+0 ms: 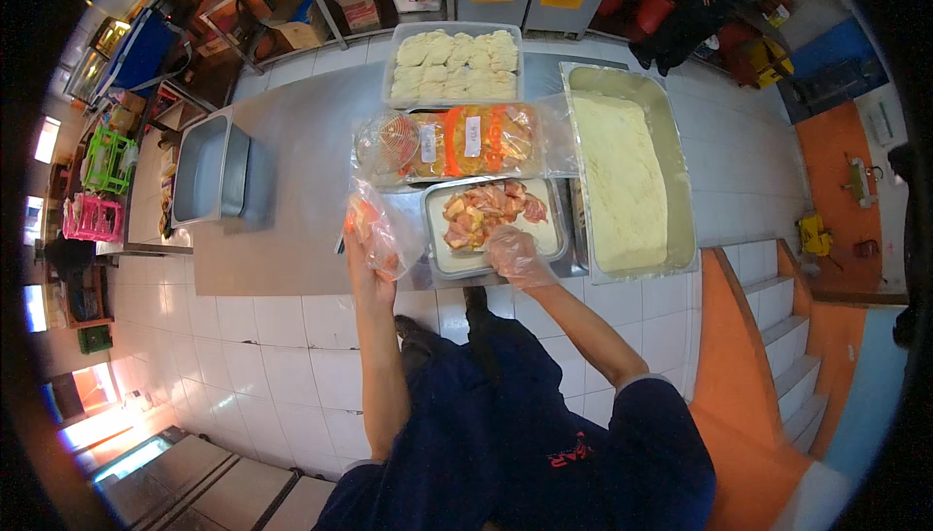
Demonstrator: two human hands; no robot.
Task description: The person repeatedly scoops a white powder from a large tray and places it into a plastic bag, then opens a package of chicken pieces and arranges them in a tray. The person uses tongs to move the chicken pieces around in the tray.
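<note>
My left hand [379, 285], bare, grips a clear plastic bag [375, 232] with orange print; how much is inside is hard to tell. My right hand [512, 248] wears a thin clear plastic glove. It is at the near edge of a metal tray [563, 239], beside raw chicken pieces [485, 210] that lie in a white liquid. Its fingertips are hidden, so whether they hold a piece is unclear. Behind the tray lie filled plastic bags [503, 145] with orange print and white labels. A round wire strainer [390, 140] rests at their left end.
A deep metal pan [678, 167] of pale flour stands at the table's right. At the back, a plastic tub [455, 103] holds rows of coated pieces. A deep metal pan [237, 167] sits at the steel table's [291, 254] left end. Beyond stands another person [692, 13]; steps [773, 312] rise at right.
</note>
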